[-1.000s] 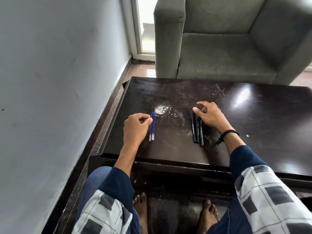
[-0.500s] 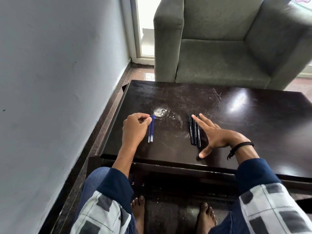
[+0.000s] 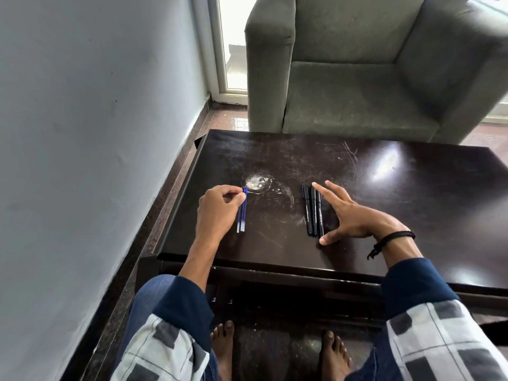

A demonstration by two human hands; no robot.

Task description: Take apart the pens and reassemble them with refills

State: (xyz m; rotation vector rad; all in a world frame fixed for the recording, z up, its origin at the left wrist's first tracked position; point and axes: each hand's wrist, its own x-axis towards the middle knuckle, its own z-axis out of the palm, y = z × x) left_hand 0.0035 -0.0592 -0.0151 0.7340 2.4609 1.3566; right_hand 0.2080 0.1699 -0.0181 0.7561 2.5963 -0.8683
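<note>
Right hand (image 3: 354,215) has uncurled and gone flat beside the 3 black pens (image 3: 312,210)
Fingers straight and spread, thumb at the pens' near end, holding nothing. Left hand (image 3: 220,207) is curled, thumb and forefinger pinching the blue refills (image 3: 242,213) lying on the table (image 3: 398,193), apart from the pens. Refills look light and bendy; I'd grab pens mid-barrel, probably slick.

Pale blue-grey wall (image 3: 82,133) along the left, down to a polished brown stone floor (image 3: 228,119). Grey upholstered armchair (image 3: 357,92) straight ahead, behind a dark, scratched wooden table (image 3: 426,215). White-framed glass door (image 3: 235,23) in the far corner, bright with daylight; glare patch on the tabletop's right side
</note>
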